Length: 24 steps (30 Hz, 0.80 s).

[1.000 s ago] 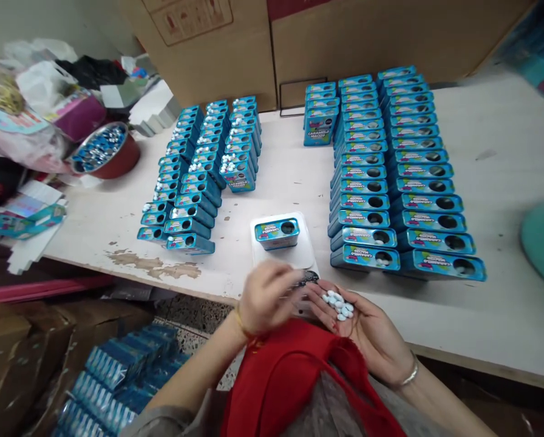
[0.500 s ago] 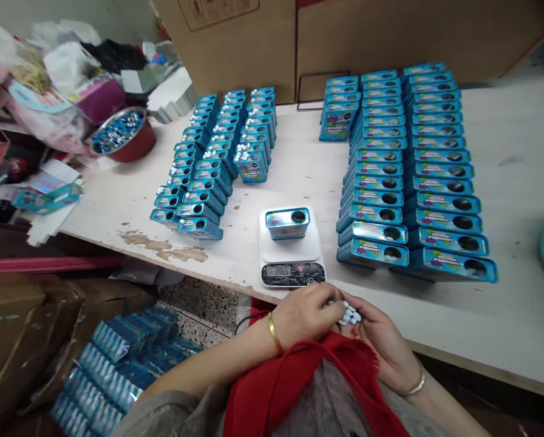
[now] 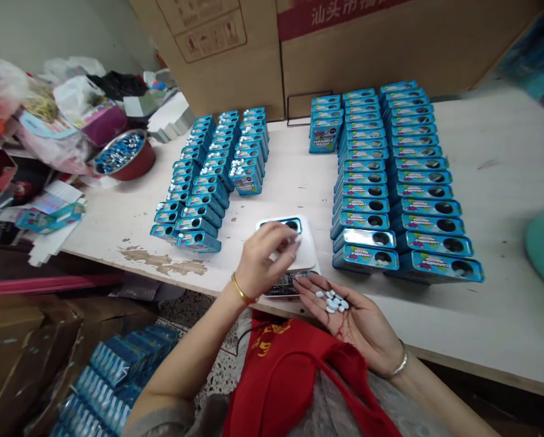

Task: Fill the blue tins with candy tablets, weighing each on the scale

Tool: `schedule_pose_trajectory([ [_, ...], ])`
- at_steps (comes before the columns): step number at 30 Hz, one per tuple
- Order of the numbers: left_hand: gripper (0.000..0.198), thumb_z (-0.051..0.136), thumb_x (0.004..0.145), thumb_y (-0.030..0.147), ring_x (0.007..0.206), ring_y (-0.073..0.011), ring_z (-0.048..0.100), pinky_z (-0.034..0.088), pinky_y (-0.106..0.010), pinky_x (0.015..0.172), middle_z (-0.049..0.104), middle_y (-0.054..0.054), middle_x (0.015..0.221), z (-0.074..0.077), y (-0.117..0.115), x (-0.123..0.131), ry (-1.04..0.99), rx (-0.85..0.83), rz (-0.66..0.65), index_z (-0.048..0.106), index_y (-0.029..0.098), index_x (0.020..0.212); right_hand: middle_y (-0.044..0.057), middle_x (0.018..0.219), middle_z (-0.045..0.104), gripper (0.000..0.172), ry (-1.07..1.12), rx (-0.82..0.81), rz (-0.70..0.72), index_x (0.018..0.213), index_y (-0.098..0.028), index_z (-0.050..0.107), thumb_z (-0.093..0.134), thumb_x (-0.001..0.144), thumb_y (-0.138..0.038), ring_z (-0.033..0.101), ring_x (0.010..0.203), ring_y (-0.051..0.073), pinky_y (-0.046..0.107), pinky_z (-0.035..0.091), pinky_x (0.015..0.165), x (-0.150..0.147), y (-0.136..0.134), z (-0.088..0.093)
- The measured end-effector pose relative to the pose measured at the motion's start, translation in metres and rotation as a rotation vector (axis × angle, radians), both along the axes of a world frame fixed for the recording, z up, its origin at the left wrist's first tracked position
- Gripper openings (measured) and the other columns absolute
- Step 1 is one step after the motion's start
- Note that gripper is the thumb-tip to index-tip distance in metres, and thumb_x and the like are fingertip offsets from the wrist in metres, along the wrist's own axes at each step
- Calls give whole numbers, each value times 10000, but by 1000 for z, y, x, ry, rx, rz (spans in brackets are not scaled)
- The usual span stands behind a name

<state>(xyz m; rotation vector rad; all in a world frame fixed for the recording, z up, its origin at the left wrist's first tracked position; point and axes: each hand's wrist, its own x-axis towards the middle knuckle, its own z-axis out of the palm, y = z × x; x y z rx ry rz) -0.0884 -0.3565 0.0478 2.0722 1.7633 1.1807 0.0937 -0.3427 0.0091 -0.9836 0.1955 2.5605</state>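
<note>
My left hand point(image 3: 263, 258) is above the kitchen scale point(image 3: 307, 250), its fingers pinched together around a small white candy point(image 3: 297, 238). It covers most of the blue tin point(image 3: 278, 222) standing on the scale, whose round hole still shows near my fingertips. The scale's display is mostly hidden behind the hand. Just in front of the scale, my right hand point(image 3: 358, 331) lies palm up, slightly cupped, with several pale white candies point(image 3: 333, 302) resting in it.
Rows of blue tins point(image 3: 365, 206) with round holes stand at the right. More tins point(image 3: 203, 206), many with white candies on top, stand at the left. A red bowl point(image 3: 139, 165) sits further left. Cardboard boxes point(image 3: 217, 73) line the back.
My left hand has moved from the candies in my right palm up and left to the tin on the scale. My right hand has opened out, showing the candies. The camera view has shifted slightly.
</note>
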Motion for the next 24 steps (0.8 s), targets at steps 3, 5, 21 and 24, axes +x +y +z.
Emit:
schedule_pose_trajectory([
  [3,98,485,857,175,723,-96,524,454,-216,666,564,-41,860,5,19,-16,172,-32,8,571,151,897,173,1179,621,289,-15,-9,6,1079,-60,594,446,838,-121,548,1137,249,351,495,924,0,1,-1],
  [5,111,473,861,179,763,-113,537,458,-233,699,563,-45,864,3,26,-20,279,-105,-20,574,150,895,169,1181,621,289,-19,-13,11,1082,-65,593,451,837,-124,547,1138,241,340,495,924,2,0,-3],
  [21,189,467,882,254,822,-136,554,477,-254,714,582,-58,923,-8,-20,21,215,-262,-182,553,174,1031,94,1010,706,243,18,-31,21,1001,-126,640,467,850,-206,652,957,177,305,514,862,15,-2,-18],
  [24,200,445,885,255,831,-158,547,469,-256,698,571,-58,932,-39,-39,55,390,-405,-266,559,179,1030,41,875,729,191,55,-31,40,919,-163,658,501,842,-237,676,857,165,321,524,828,17,-6,-17],
])
